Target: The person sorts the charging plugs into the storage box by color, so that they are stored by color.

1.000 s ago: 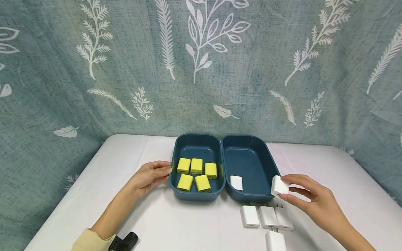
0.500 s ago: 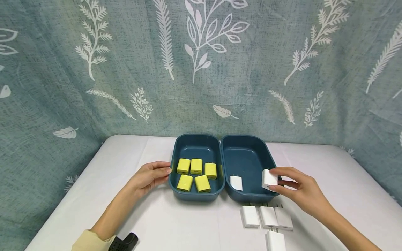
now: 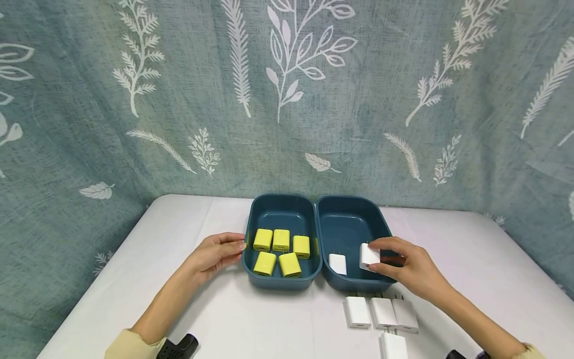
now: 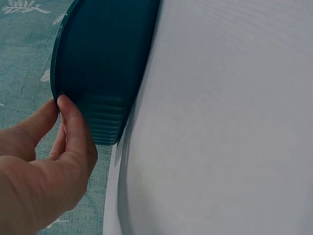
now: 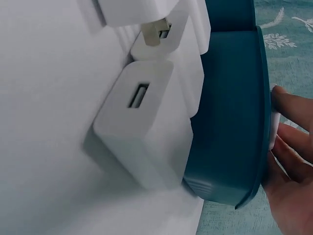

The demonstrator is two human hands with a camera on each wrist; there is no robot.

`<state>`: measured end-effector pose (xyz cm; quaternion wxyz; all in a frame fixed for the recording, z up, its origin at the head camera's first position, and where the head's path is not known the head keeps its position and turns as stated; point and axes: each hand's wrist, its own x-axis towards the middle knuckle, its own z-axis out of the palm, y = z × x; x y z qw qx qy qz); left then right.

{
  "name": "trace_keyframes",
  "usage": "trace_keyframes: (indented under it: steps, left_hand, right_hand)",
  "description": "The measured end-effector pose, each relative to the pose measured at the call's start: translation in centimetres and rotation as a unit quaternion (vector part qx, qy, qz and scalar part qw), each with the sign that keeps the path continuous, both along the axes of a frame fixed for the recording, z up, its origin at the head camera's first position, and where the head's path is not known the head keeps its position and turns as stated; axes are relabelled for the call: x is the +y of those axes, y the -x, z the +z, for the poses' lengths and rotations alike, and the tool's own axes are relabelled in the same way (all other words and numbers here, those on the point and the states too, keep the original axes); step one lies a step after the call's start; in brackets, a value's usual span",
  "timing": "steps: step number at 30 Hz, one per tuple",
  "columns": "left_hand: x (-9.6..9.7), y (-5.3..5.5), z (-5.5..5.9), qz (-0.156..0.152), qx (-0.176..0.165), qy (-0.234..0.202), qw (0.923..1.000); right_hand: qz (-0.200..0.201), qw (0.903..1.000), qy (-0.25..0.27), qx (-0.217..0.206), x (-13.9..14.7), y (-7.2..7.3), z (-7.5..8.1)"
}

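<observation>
My left hand [image 3: 214, 257] pinches the rim of the left blue bin [image 3: 280, 284]; in the left wrist view the thumb and fingers meet at that rim. Several yellow charger plugs [image 3: 281, 239] lie inside it. My right hand [image 3: 417, 264] reaches over the near right corner of the right blue bin [image 3: 347, 285] and pinches a white charger plug [image 3: 367, 255] between thumb and fingers. Another white charger plug [image 3: 337, 263] lies to its left in the same bin. In the right wrist view the bin wall hides most of the held charger plug [image 5: 275, 129].
Several white charger plugs [image 3: 358, 312] lie on the white table [image 3: 278, 324] in front of the right bin, prongs pointing away. A leaf-print curtain [image 3: 350, 99] hangs behind. A black wrist device [image 3: 177, 346] shows at my left sleeve.
My right hand has carried the white charger plug leftward from the right bin's right edge to inside the bin. The left hand has stayed at the left bin's rim.
</observation>
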<state>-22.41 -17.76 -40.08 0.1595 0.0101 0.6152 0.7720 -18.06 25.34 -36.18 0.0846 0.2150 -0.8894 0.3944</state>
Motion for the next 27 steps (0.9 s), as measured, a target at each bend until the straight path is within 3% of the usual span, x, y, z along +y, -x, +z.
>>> trace_keyframes:
  steps: [9, 18, 27]
  left_hand:
    - [0.0, 0.0, -0.1, 0.004, -0.002, 0.002, 1.0]
    - [0.0, -0.1, 0.0, 0.005, -0.005, 0.0, 1.0]
    - [0.1, 0.0, 0.0, 0.005, -0.005, 0.001, 1.0]
  right_hand:
    - [0.013, 0.9972, -0.073, 0.013, -1.0, 0.7, -0.5]
    - [0.029, 0.9969, -0.068, -0.025, -2.0, 1.3, -0.3]
    - [0.031, 0.997, -0.06, -0.038, -2.2, 1.7, -0.5]
